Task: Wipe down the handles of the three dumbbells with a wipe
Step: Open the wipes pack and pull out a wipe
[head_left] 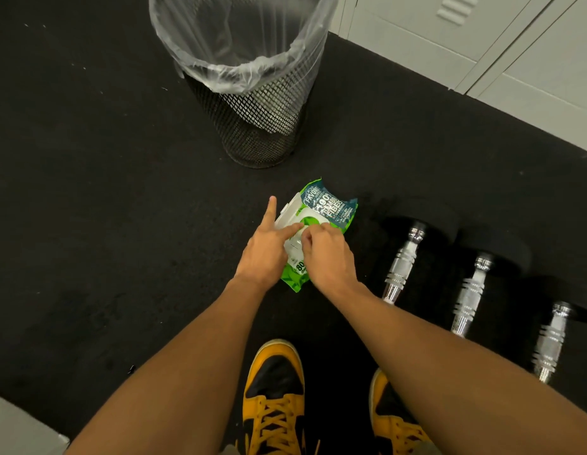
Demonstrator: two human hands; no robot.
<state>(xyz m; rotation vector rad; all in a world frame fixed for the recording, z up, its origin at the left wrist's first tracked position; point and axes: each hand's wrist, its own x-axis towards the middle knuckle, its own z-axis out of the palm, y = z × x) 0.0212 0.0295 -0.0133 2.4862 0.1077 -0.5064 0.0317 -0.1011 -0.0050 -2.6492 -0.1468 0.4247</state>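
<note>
Wipes pack [321, 221] flat on the floor [104, 208], dead centre, lid flipped open toward the left. Both hands on top of it: left hand [264, 254] on the left side, right hand [328, 257] on the near right part. Bin [252, 93] standing behind the pack, a bit further back and left. Three dumbbells [404, 261] [471, 292] [549, 343] lined up side by side on the floor right of the pack, each one nearer than the last going rightward. Lockers [482, 44] behind, far right. Two shoes [274, 399] at the near edge, below the forearms.
</note>
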